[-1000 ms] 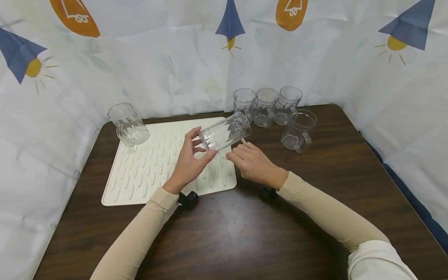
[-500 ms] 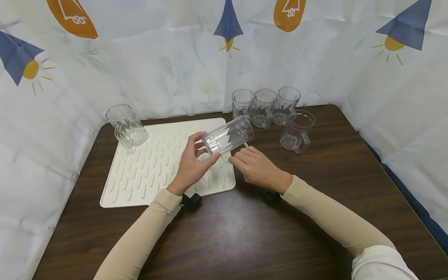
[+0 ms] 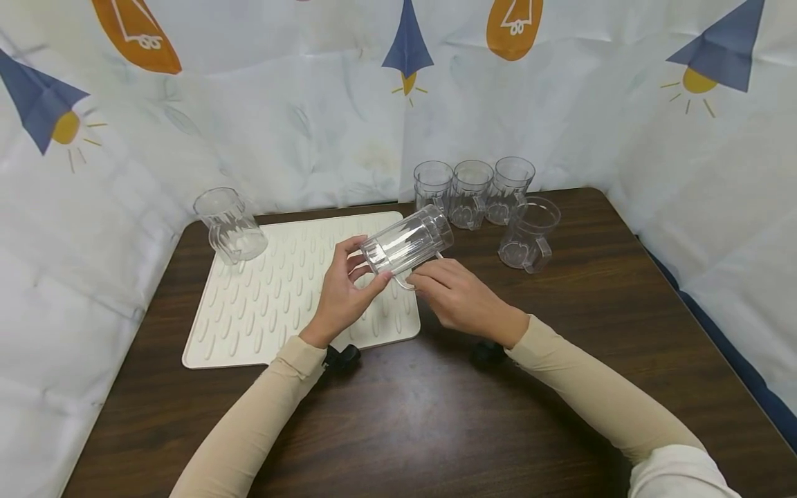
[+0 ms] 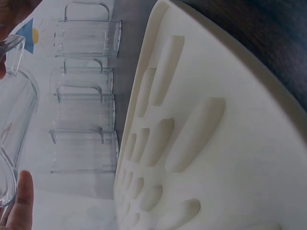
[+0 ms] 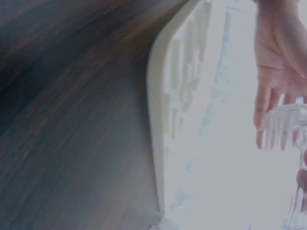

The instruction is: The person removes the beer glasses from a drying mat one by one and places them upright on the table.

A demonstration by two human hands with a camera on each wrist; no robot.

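Note:
A clear glass mug (image 3: pixel 407 241) is tilted nearly on its side above the mat's right part. My left hand (image 3: pixel 345 294) grips its lower-left end, thumb underneath and fingers spread behind. On its near side, my right hand (image 3: pixel 463 297) holds the handle, part of which shows below the fingers. In the left wrist view, the mug (image 4: pixel 17 110) sits at the left edge, with left-hand fingers (image 4: pixel 21 203) against its end. The right wrist view shows the left palm (image 5: pixel 283 62) behind the mug (image 5: pixel 288 129) and some right-hand fingertips (image 5: pixel 302 179).
A cream ridged drying mat (image 3: pixel 274 290) lies on the dark wooden table (image 3: pixel 411 415). Another glass mug (image 3: pixel 233 228) stands at its back left corner. Several mugs (image 3: pixel 472 194) stand at the back right, one mug (image 3: pixel 526 238) nearer. A patterned curtain (image 3: pixel 336 124) surrounds the table.
The held mug has shifted slightly right and toward the person with both hands. The right fingers have moved a little along the handle, showing more of its lower end.

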